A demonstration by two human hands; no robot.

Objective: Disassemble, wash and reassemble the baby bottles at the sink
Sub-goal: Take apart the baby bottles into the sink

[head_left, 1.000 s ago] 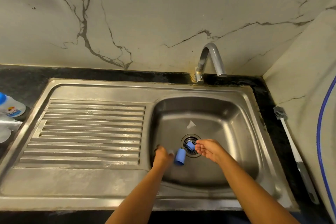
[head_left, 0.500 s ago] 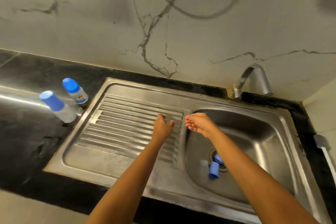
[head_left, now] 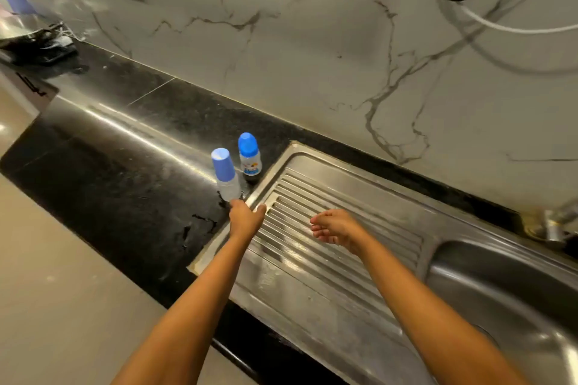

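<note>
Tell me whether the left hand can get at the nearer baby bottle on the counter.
Probably yes. The left hand is open right at the base of the nearer bottle, nothing between them; the other bottle stands behind, clear of the way.

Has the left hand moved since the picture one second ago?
Yes. The left hand went from the basin leftward over the drainboard to its left rim, close to the nearer baby bottle.
</note>
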